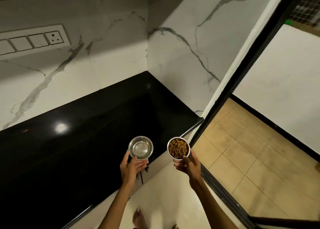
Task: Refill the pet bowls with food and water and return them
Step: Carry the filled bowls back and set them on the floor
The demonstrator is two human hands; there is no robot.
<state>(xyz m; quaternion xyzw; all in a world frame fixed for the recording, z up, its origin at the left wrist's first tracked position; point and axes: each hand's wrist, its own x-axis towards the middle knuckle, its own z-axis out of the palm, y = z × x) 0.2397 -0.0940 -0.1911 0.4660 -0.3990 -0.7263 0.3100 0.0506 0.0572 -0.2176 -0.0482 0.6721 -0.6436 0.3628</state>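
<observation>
You hold 2 steel bowls, 1 in each hand, in front of you at the near right corner of the black surface [72, 150]. Your left hand [132, 167] grips the water bowl [140, 147] from below and behind, thumb up along its left side and fingers [142, 163] curled under its near rim; the bowl sits over the edge of the surface, and you cannot tell whether it rests there or is lifted just clear. Its inside shines and looks filled with clear water, though the level is hard to read. Your right hand [187, 166] grips the food bowl [178, 148], thumb hooked over the near rim and fingers wrapped beneath it; this bowl is off the surface, in the air above the pale floor [161, 194], just right of the surface's corner. It is full of brown kibble [178, 148]. The 2 bowls are side by side, near each other but apart. Behind the surface rises a white marble wall [103, 59] with a switch panel [32, 39] at the left. To your right a black door frame [245, 69] borders a tan tiled floor [242, 156]. Your bare feet [138, 218] show at the bottom edge.
</observation>
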